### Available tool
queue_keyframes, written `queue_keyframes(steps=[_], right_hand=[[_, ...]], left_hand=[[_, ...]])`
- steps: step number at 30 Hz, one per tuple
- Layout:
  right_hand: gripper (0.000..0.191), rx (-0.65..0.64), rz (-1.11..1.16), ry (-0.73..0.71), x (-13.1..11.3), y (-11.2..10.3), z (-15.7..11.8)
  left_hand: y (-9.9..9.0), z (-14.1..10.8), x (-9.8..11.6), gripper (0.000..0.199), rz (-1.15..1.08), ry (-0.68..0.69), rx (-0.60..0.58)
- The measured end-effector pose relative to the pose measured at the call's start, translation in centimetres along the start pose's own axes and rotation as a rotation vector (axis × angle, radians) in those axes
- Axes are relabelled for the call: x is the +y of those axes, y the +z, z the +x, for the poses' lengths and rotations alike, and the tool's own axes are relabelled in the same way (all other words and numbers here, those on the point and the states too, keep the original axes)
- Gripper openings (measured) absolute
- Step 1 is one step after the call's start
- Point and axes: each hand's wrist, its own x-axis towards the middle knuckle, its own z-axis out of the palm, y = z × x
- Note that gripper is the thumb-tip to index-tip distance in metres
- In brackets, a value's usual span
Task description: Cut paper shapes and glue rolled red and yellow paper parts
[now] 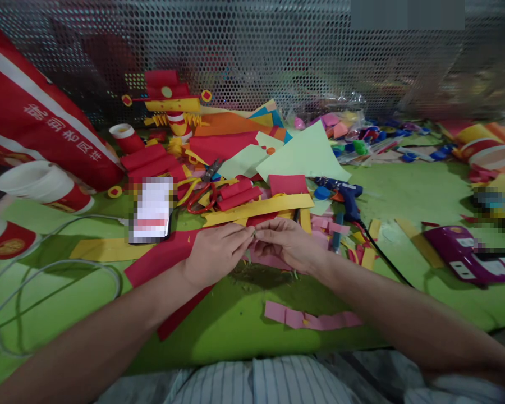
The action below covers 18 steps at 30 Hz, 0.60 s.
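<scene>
My left hand (pixel 221 247) and my right hand (pixel 288 242) meet over the middle of the green table, fingertips pinched together. Whatever lies between the fingertips is too small to make out. Under my left hand and wrist runs a long red paper strip (pixel 155 258). Just beyond the hands lies a yellow paper strip (pixel 261 209), with rolled red paper (pixel 239 193) and red-handled scissors (pixel 202 199) beside it. A folded pink paper strip (pixel 311 317) rests nearer the table's front edge.
A blue glue gun (pixel 347 193) trails its black cord rightward. On the left are a phone (pixel 151 210), a white cable (pixel 120 280) and paper cups (pixel 42 182). A purple power strip (pixel 467 252) sits at right. A perforated metal screen (pixel 252 56) stands behind a paper figure (pixel 172 104).
</scene>
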Motion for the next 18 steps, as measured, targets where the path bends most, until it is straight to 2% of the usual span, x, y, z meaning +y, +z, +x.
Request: queue_keyframes(steps=[7, 18], right_hand=[[0.022, 0.007, -0.007, 0.014, -0.05, -0.04, 0.09], [0.022, 0.013, -0.019, 0.034, -0.08, -0.06, 0.07]], left_hand=[[0.37, -0.19, -0.03, 0.023, -0.047, -0.062, 0.002], [0.13, -0.19, -0.08, 0.023, 0.006, -0.012, -0.046]])
